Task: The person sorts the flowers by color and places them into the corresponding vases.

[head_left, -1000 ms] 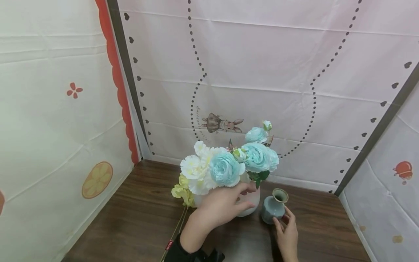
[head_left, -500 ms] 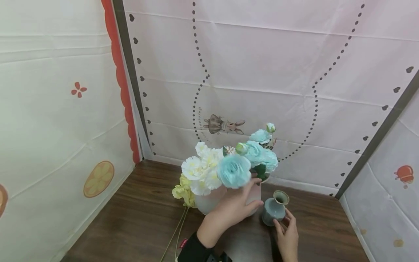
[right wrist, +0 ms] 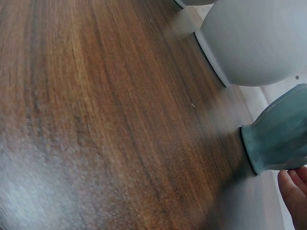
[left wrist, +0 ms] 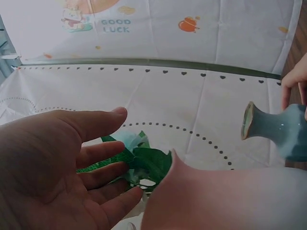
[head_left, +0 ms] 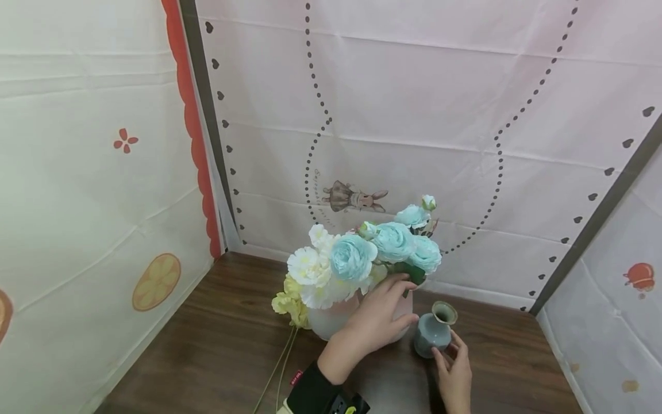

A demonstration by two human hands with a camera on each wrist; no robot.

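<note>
Blue artificial flowers (head_left: 394, 241) and white flowers (head_left: 308, 266) fill a pink-and-white vase (head_left: 328, 319) on the dark wooden table. My left hand (head_left: 368, 322) reaches in front of that vase, its fingertips by the green leaves under the blooms. In the left wrist view the left fingers (left wrist: 103, 175) are spread loosely beside the leaves (left wrist: 152, 162) and the vase's pink rim. To the right stands a small blue-grey vase (head_left: 430, 336) with a flared mouth. My right hand (head_left: 456, 374) holds it low on its right side, between thumb and fingers.
A yellow flower (head_left: 291, 303) droops at the left of the bouquet, with thin stems (head_left: 283, 359) running toward the table's front. Printed cloth walls (head_left: 414, 92) close off the back and both sides. The vases stand close together near the back cloth.
My left hand has shifted right and slightly lower. The front blue bloom swung right, then back left, and the other blue blooms have spread out. The right hand keeps its hold on the small vase.
</note>
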